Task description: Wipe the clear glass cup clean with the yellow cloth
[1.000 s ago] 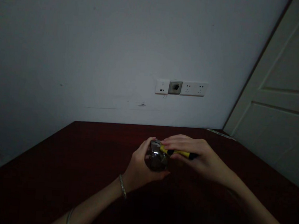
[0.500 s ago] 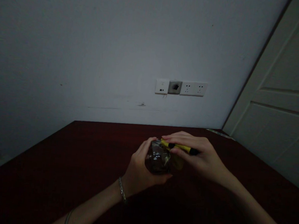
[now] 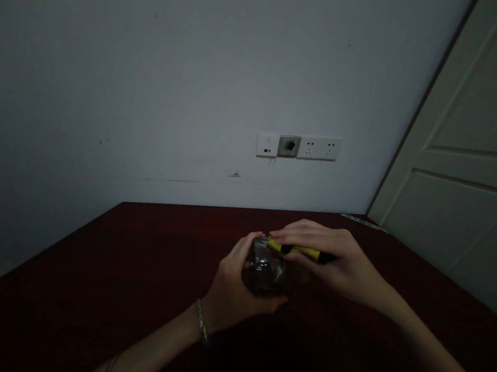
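A clear, shiny rounded vessel (image 3: pixel 264 270), which looks like a glass jar, is gripped from its left side by my left hand (image 3: pixel 235 279). The thumb passes under the near side and the fingers curve over the far side. My right hand (image 3: pixel 338 253) pinches a yellow cloth with black patches (image 3: pixel 306 252), its fingers on top and thumb beneath. The cloth's left end touches the upper right of the jar. Dim light hides the jar's contents and its lower edge.
Both hands are above a dark red table (image 3: pixel 139 257). Behind it rises a pale wall (image 3: pixel 174 88) with a row of sockets and switches (image 3: pixel 298 147). A white panelled door (image 3: pixel 469 169) stands at the right. A thin strip (image 3: pixel 364 221) lies at the table's far right edge.
Both hands, with the jar and cloth, have shifted slightly down and right in view. The cloth stays against the jar's upper right, and both grips look the same.
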